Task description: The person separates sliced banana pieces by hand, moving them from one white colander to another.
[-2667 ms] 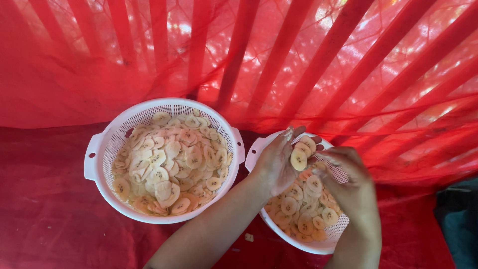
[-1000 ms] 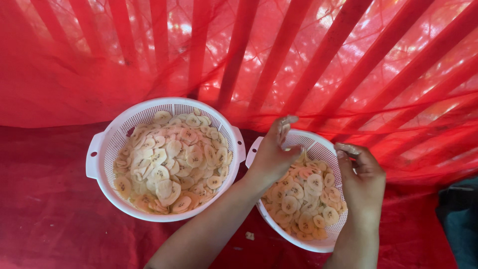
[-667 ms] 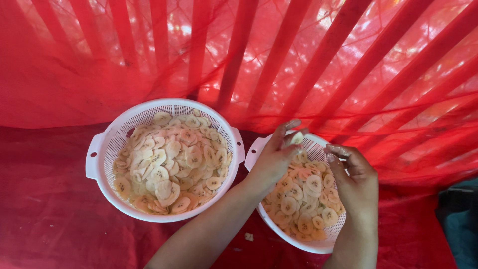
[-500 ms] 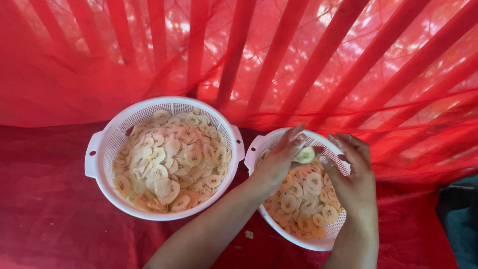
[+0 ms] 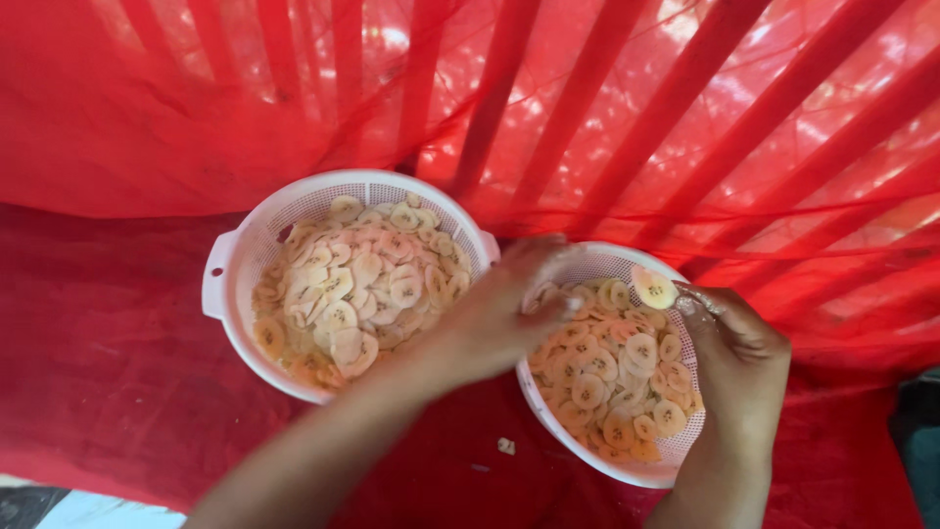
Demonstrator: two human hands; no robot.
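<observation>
White colander [image 5: 627,468], on red cloth, holds pale round banana slices [image 5: 607,377]; one slice [image 5: 653,288] at far rim.

No packages, labels, signs or screens in view.

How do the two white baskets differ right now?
The left basket looks larger than the right basket. The left one sits untouched, its side handle showing; the right one has the left hand and right hand at its rim. Both are white perforated plastic holding pale round slices.
</observation>
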